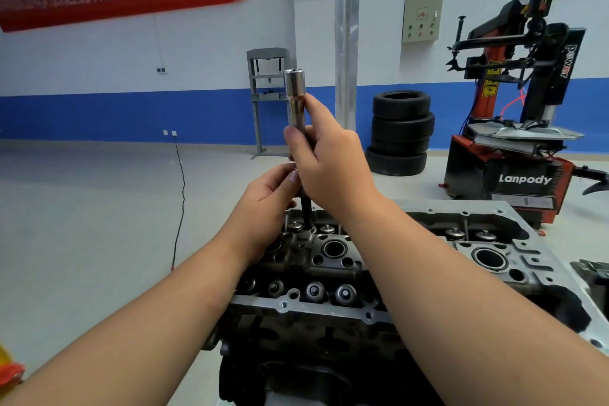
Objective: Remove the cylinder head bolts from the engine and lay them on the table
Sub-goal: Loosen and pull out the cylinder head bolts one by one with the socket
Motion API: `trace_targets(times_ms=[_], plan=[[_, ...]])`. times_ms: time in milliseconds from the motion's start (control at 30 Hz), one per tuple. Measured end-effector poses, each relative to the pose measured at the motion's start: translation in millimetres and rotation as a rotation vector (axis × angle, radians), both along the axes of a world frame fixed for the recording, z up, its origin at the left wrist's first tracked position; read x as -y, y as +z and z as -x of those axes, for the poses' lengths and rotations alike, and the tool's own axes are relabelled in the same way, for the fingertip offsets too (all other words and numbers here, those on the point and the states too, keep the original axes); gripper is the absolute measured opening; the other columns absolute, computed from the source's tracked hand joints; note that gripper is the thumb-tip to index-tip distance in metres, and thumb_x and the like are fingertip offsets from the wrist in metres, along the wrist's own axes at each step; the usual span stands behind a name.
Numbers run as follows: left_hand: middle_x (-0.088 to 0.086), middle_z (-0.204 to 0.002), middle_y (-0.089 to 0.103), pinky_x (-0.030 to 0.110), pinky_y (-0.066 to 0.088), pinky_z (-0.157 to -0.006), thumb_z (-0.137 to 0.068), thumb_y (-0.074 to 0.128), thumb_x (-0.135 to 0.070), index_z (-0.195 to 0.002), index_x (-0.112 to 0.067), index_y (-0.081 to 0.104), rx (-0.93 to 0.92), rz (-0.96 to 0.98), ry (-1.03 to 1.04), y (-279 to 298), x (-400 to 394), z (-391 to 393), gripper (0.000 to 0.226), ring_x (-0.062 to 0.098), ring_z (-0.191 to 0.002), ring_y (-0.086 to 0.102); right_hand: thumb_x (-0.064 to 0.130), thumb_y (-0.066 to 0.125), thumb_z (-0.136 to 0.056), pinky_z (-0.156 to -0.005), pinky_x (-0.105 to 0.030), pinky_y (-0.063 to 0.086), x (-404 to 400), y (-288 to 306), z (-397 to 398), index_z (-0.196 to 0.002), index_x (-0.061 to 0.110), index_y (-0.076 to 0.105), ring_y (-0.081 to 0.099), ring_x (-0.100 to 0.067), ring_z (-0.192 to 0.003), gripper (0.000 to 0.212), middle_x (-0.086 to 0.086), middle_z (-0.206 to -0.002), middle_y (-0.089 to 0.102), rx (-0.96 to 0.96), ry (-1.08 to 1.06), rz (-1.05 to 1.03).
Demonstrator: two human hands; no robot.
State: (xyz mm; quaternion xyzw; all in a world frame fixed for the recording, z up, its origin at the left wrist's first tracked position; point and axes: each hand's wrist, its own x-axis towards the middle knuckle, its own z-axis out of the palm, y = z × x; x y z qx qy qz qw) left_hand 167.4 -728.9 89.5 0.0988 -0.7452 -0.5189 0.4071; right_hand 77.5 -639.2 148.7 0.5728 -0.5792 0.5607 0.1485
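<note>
At frame centre, the right hand (324, 155) grips an upright extension bar (295, 99), fingers wrapped around it; the left hand (268, 198) pinches its lower part, where a dark bolt (305, 208) hangs just above the cylinder head (329, 260). Likely one bolt is coming out; no laid-out bolts show.

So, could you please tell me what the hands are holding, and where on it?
The right hand grips the middle of an upright socket extension bar; the left hand pinches it lower down, above the engine.
</note>
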Motion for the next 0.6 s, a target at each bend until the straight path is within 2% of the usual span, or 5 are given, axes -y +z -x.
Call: trace_targets(times_ms=[100,233,300,400,600], plan=[[-0.011,-0.09,0.078,0.012,0.051,-0.073,-0.105,0.06,-0.019,-0.11,-0.014,0.069,-0.06,-0.004,0.017,-0.6,-0.1,0.7,0.011,-0.001,-0.082,0.07,0.024,0.064,-0.097,-0.069,-0.039,0.05,-1.5,1.0,-0.7,-0.127,0.011,0.06,0.057,-0.021,-0.069,0.033,0.001,-0.074,0.062,0.003,0.008,0.042],[-0.008,-0.093,0.078,0.019,0.051,-0.074,-0.105,0.059,-0.023,-0.109,-0.02,0.069,-0.061,-0.035,0.041,-0.1,-1.0,1.8,0.011,0.002,-0.085,0.07,0.019,0.065,-0.095,-0.068,-0.046,0.047,-0.2,1.8,2.0,-0.088,0.005,0.062,0.054,-0.026,-0.067,0.016,-0.009,-0.069,0.059,0.028,0.005,0.042],[-0.009,-0.1,0.079,0.026,0.049,-0.08,-0.11,0.047,-0.027,-0.115,-0.025,0.068,-0.013,-0.036,0.036,0.1,-1.3,1.4,0.022,0.003,-0.091,0.071,0.019,0.059,-0.099,-0.07,-0.042,0.051,-0.1,2.6,2.4,-0.102,0.012,0.063,0.062,-0.026,-0.072,0.009,-0.009,-0.073,0.066,0.063,0.04,0.001],[-0.007,-0.1,0.079,0.031,0.049,-0.083,-0.111,0.047,-0.028,-0.117,-0.022,0.069,0.021,-0.023,0.009,0.4,-1.8,-0.2,0.024,0.007,-0.093,0.072,0.021,0.053,-0.102,-0.079,-0.039,0.054,-1.6,3.0,-1.1,-0.147,0.021,0.043,0.069,-0.024,-0.083,0.046,-0.007,-0.088,0.073,0.122,0.074,-0.061],[-0.006,-0.087,0.078,0.013,0.051,-0.069,-0.089,0.069,-0.034,-0.105,-0.013,0.068,-0.095,-0.058,0.021,0.9,-1.9,0.4,0.027,0.003,-0.079,0.071,0.019,0.069,-0.094,-0.074,-0.043,0.051,-2.7,3.2,-0.5,-0.116,0.007,0.067,0.058,-0.02,-0.073,0.026,0.001,-0.079,0.062,-0.018,0.007,0.092]])
